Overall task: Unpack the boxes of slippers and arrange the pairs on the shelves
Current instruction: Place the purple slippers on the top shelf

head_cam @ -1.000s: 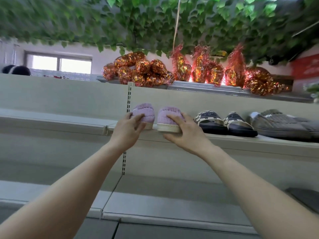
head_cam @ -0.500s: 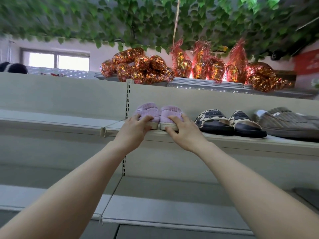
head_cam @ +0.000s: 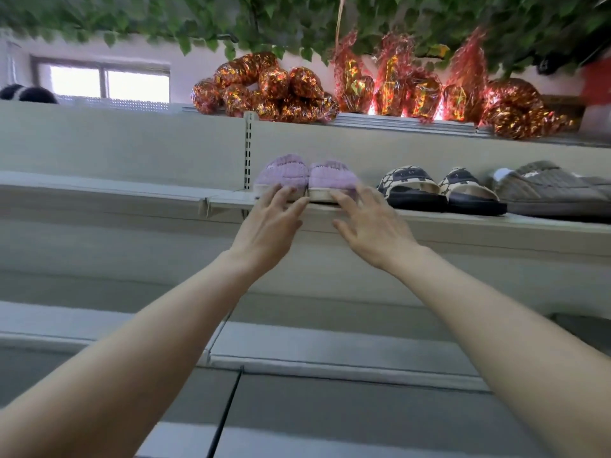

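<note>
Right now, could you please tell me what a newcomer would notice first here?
Probably the red-gold foil bundles heaped on top, under green leaves. Below, a lilac pair of slippers sits on the upper shelf, with the left hand and right hand open at its front.

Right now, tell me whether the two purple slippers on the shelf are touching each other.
Touching. The head view shows the left purple slipper and the right purple slipper side by side, their fuzzy inner sides meeting with no gap.
</note>
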`<state>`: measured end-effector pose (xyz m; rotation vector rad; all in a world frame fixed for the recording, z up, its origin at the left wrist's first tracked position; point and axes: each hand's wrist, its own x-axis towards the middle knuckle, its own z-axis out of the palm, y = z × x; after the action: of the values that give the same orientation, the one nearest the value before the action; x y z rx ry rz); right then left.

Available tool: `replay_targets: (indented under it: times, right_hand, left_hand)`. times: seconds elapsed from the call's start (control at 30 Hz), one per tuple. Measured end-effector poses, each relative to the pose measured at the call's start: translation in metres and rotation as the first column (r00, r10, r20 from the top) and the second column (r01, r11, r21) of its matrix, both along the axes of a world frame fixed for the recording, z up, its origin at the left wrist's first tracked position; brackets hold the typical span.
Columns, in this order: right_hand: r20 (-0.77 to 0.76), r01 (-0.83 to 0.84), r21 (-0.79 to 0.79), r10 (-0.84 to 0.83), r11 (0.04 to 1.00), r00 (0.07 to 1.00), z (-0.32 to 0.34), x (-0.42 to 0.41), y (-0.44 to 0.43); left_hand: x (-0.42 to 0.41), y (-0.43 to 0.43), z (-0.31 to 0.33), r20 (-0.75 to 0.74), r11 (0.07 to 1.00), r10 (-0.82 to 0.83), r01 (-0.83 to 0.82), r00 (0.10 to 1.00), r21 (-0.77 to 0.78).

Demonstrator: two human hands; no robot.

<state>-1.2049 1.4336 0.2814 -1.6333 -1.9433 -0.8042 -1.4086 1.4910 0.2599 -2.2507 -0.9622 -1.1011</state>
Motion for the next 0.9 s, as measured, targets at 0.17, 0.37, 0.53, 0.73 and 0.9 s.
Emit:
replay_targets:
  times: [0.17,0.37,0.53,0.73,0.9]
  right_hand:
    - [0.143,0.05,0.015,-0.051,0.999,0.988,-0.042,0.026,-0.062]
    - [0.183,0.161,-0.076,-0.145,0.984,0.972,-0.109,0.081,-0.141]
    - [0.223,0.239,-0.087,-0.215,0.967,0.951,-0.17,0.14,-0.195]
    - [0.174,0.278,-0.185,-0.247,0.943,0.953,-0.242,0.232,-0.248]
    - [0.103,0.267,-0.28,-0.248,0.922,0.963,-0.313,0.339,-0.291]
  left_hand:
    - [0.017,-0.037,-0.043,-0.124,0.995,-0.074,0.083,0.99,0.063]
    - [0.068,-0.09,-0.103,-0.148,0.97,-0.234,0.241,0.961,0.035]
    - [0.128,-0.129,-0.156,-0.186,0.935,-0.355,0.35,0.916,-0.06]
    - [0.22,-0.169,-0.231,-0.199,0.892,-0.451,0.431,0.87,-0.137]
    - [0.323,-0.207,-0.303,-0.197,0.868,-0.478,0.426,0.856,-0.256]
